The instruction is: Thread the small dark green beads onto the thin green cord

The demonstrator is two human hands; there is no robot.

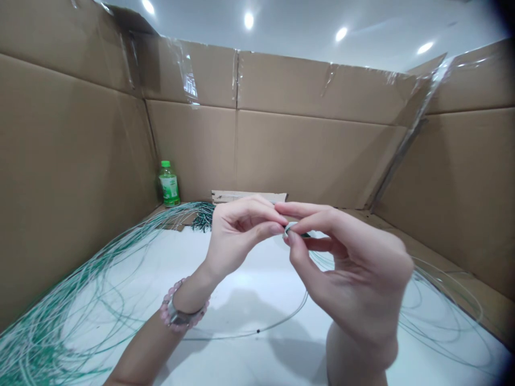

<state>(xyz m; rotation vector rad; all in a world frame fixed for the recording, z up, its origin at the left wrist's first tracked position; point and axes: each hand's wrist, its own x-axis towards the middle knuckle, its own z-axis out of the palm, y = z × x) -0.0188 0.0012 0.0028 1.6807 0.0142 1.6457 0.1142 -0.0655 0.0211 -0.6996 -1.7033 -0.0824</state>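
Observation:
Both hands meet above the white work surface (237,354), fingertips almost touching. My left hand (241,228), bracelets round its wrist, pinches a thin green-and-white wire (287,230) between thumb and forefinger. From the other side my right hand (350,262) grips the same wire with thumb and fingers. A small curve of it shows between the fingertips; the rest there is hidden by the fingers. Below the hands, a thin wire (281,323) with a small dark piece on it curves across the surface.
A large bundle of green and white wires (44,327) spreads along the left, its dark green ends (203,219) at the back. Looser wires (438,321) lie at right. A green bottle (169,185) stands in the back left corner. Tall cardboard walls (306,155) enclose the surface.

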